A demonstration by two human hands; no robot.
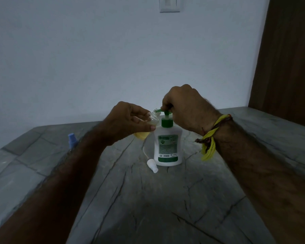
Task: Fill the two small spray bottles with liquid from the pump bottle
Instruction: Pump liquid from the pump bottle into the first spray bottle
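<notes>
A white plastic pump bottle (pixel 168 148) stands upright on a grey stone tabletop (pixel 165 205) veined with dark cracks; its body is flat-sided with rounded shoulders, a green-and-white label on the face, and a green collar and pump head on top. The green spout points left, its tip reaching the mouth of a small spray bottle (pixel 152 118) — clear plastic with a threaded neck, yellowish liquid showing in its lower part below the fingers. That small bottle is held tilted, its long axis leaning so the open mouth aims up and right toward the spout.

The left hand (pixel 128 120) grips the small bottle, fingers and thumb curled round its body, forearm coming in from the lower left. The right hand (pixel 185 108) sits curled on top of the pump head, fingers bent down over it, wrist wrapped in yellow and dark thread.

A white spray cap (pixel 152 165) with its thin dip tube lies on the stone just left of the pump bottle's base. A blue-capped bottle (pixel 72 140) stands well to the left, partly hidden by the left forearm.
</notes>
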